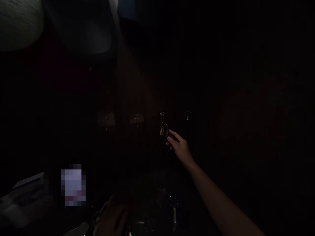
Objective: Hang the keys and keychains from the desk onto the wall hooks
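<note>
Metal keys [161, 131] sit at a hook [161, 114], pinched by the right hand [182, 150]; steady grip helps; the left hand [113, 219] is too dark to judge.

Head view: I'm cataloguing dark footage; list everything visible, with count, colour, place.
Hooks: four, silvery, middle row
Key bunch: one, dark and yellow, at third hook from left
Shiny items: at least two, silvery, bottom
Pixelated patch: one, pale violet, lower left
Box-like thing: one, whitish, lower left
Rounded shapes: two, pale and grey, upper left
Flat shape: one, dark blue, top
Elsewhere: too dark to tell
Left hand: one, shadowed, bottom, left-centre
Right hand: one, dim, pinching key bunch
</note>
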The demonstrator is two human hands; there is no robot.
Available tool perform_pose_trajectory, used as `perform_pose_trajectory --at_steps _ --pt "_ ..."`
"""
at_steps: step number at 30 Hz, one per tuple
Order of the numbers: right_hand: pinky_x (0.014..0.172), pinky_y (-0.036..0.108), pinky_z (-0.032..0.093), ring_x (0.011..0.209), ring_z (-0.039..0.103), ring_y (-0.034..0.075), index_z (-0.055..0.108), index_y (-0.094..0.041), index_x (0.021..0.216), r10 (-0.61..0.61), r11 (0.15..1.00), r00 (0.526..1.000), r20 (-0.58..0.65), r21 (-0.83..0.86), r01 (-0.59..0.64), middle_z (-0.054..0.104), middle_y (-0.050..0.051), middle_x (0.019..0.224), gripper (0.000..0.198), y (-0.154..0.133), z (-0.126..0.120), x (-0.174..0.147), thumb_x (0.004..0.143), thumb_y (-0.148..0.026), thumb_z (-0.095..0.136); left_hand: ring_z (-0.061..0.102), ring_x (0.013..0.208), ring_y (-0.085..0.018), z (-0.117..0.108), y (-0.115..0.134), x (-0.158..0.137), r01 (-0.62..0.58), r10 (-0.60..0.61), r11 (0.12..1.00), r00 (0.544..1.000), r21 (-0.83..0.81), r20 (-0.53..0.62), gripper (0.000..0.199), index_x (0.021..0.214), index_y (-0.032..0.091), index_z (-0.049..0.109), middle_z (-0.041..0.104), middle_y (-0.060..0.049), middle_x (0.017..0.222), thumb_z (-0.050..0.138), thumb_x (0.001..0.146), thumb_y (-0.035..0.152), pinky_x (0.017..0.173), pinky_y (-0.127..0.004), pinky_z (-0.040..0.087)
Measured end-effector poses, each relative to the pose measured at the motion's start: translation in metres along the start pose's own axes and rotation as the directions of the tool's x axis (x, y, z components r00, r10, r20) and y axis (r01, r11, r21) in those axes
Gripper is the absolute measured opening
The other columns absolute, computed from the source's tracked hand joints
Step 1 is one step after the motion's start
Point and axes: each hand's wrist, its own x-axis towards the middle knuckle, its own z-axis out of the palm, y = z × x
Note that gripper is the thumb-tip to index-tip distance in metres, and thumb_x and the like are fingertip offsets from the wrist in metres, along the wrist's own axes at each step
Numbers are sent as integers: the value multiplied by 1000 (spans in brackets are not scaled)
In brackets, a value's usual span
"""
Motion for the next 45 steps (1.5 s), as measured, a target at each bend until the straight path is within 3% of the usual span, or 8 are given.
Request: perform_pose_trajectory --at_steps 4,9,20,23,27,33,39,45 --pt "46 22 43 60 58 11 59 -21 115 34 999 999 21 23 -34 67 6 96 45 12 -3 -23 73 -37 59 60 101 -22 -2 -3 0 78 -74 997 989 -26 128 21 95 30 66 69 -1 102 48 84 31 84 -34 52" --pt "47 21 42 60 58 10 59 -24 114 104 995 993 59 5 -105 67 5 98 42 20 -3 -52 72 -31 58 62 98 -24 1 -5 -1 182 -176 983 966 -16 188 22 92 28 68 70 -3 99 48 84 31 85 -40 50" --pt "57 25 47 62 59 12 61 -19 102 229 973 942 243 -84 -215 67 4 91 28 52 18 -106 77 -31 52 61 93 -23 -3 5 1 125 -115 991 972 -37 204 20 91 25 66 69 -4 94 46 85 27 85 -42 48" --pt "67 29 49 69 61 13 62 -21 101 198 973 894 402 -192 -129 66 3 93 24 56 21 -119 81 -28 49 61 93 -23 -5 9 2 46 -42 999 981 -14 189 18 91 25 64 69 -4 92 47 86 27 89 -44 45" --pt "83 31 45 90 61 17 65 -22 95 100 957 785 611 -276 93 65 3 98 21 54 21 -127 83 -21 49 61 94 -21 -7 19 4 -84 80 996 970 7 228 18 96 25 62 68 -3 94 46 86 23 99 -49 36" --pt "76 26 44 83 60 15 65 -21 87 141 890 629 764 -376 258 64 1 91 13 56 21 -131 80 -21 54 60 93 -16 -5 41 4 -219 212 976 914 -20 346 21 100 25 60 67 0 96 46 85 17 106 -49 28" --pt "82 29 40 87 58 17 65 -23 86 211 819 576 789 -465 336 64 0 92 12 55 18 -135 79 -30 58 56 104 -19 -1 43 0 -254 241 967 859 -34 451 32 114 29 55 64 -1 109 54 83 24 107 -51 25" --pt "89 32 37 99 55 19 61 -29 109 204 835 539 817 -433 340 61 1 107 30 46 18 -136 81 -23 53 54 109 -20 3 34 -2 -174 170 984 882 -31 440 41 123 32 48 61 0 116 54 83 24 107 -52 23"
